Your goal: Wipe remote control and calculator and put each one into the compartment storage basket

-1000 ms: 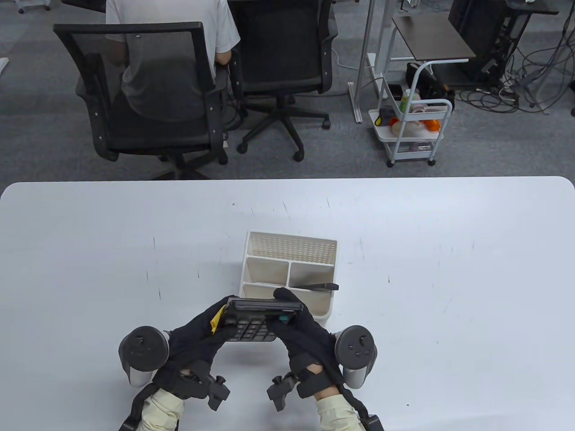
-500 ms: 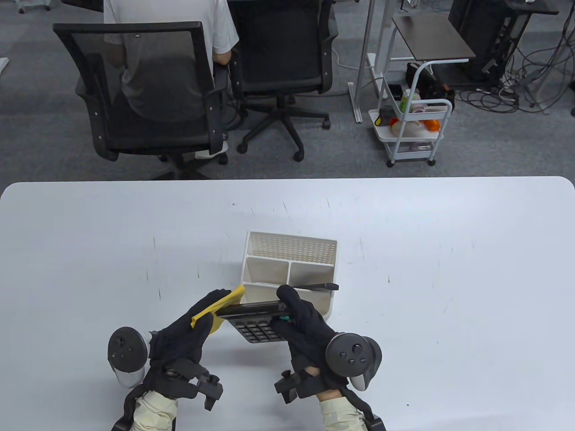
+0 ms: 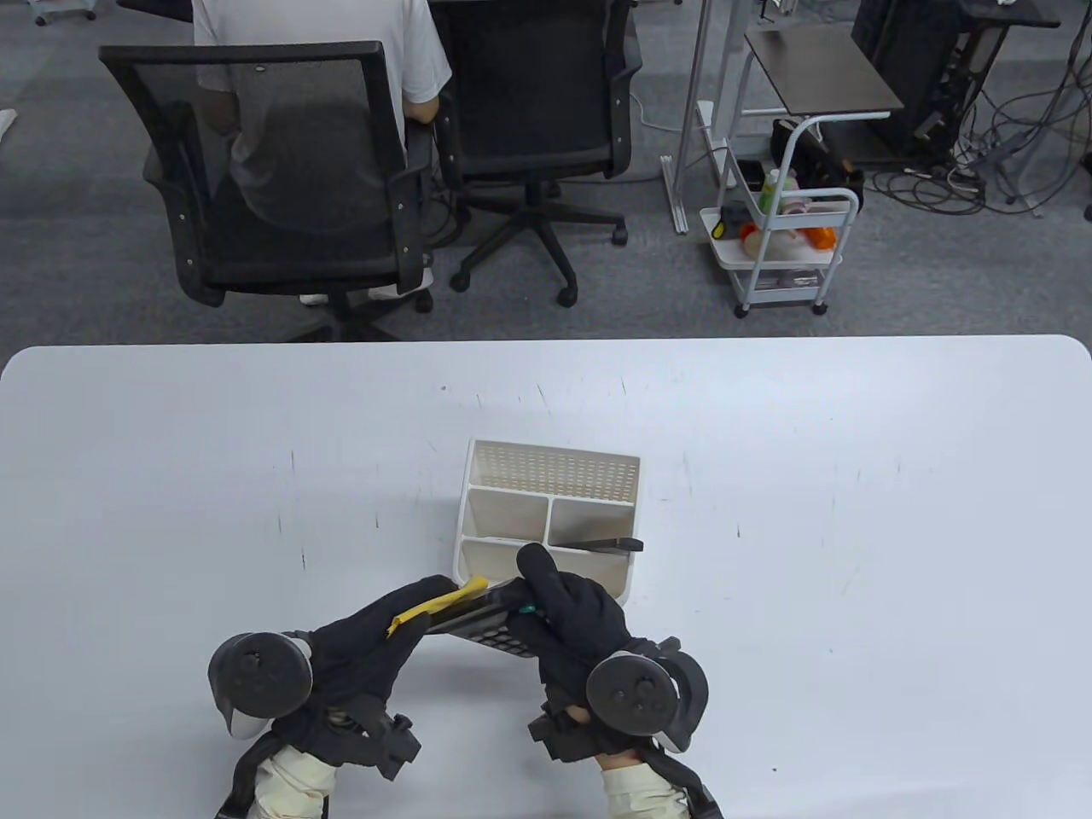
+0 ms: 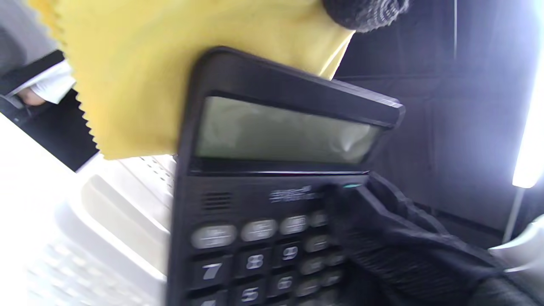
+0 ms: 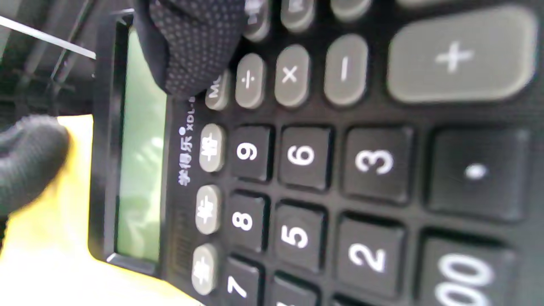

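here, right hand (image 3: 567, 610) fingers clamp calculator (image 3: 495, 618) by one edge, tilted above bench (image 3: 853, 512); left hand (image 3: 380, 627) fingers press yellow cloth (image 3: 439, 601) behind display. risk: wiping push twists calculator loose, dropping beside basket (image 3: 546, 512).

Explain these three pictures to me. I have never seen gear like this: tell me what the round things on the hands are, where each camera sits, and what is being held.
No machine here: a person's two hands in black sensor gloves. The round grey things are trackers strapped to the backs of the hands; the fingers do not hold them.

The wide picture looks down at the white table. The two close-ups come from a camera on each wrist.

The right hand grips a black calculator, lifted and tilted. The left hand presses a yellow cloth against the calculator's top edge.

Just behind the hands stands a white basket with compartments. A dark remote control already sits in its right compartment.
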Motion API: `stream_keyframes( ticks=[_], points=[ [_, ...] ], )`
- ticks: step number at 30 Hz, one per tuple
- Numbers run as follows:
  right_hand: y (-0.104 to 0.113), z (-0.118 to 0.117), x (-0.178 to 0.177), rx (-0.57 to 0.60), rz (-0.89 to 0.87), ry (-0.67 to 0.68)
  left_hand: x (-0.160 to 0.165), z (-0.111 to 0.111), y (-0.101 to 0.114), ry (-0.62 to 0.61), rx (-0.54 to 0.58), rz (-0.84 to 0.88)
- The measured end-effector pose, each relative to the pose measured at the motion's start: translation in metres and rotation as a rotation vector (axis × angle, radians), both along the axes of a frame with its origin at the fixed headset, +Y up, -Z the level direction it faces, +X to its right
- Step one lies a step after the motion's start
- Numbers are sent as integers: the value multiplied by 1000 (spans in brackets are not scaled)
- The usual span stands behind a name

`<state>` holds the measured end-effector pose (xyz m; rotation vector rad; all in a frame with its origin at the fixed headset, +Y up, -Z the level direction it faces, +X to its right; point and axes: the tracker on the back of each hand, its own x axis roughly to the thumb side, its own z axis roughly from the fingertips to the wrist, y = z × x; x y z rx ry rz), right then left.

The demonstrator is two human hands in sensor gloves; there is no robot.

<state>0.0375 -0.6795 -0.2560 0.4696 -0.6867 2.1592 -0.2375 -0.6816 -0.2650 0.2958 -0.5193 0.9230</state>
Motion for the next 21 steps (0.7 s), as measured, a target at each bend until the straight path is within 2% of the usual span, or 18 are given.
stream_keyframes(
  ticks=[5,9,11,16,21],
  points=[
    [0,3,-10,28,64,26,4,-1,-3,-26,-19,10],
    [-3,3,-16,26,142,5,3,1,1,-82,-33,134],
    [-1,4,-13,30,124,-8,0,0,1,-94,-52,170],
    [3,8,-11,69,65,0,-1,-3,-4,-30,-33,45],
    [-2,7,-19,57,129,32,6,0,-2,-69,-33,75]
  ],
)
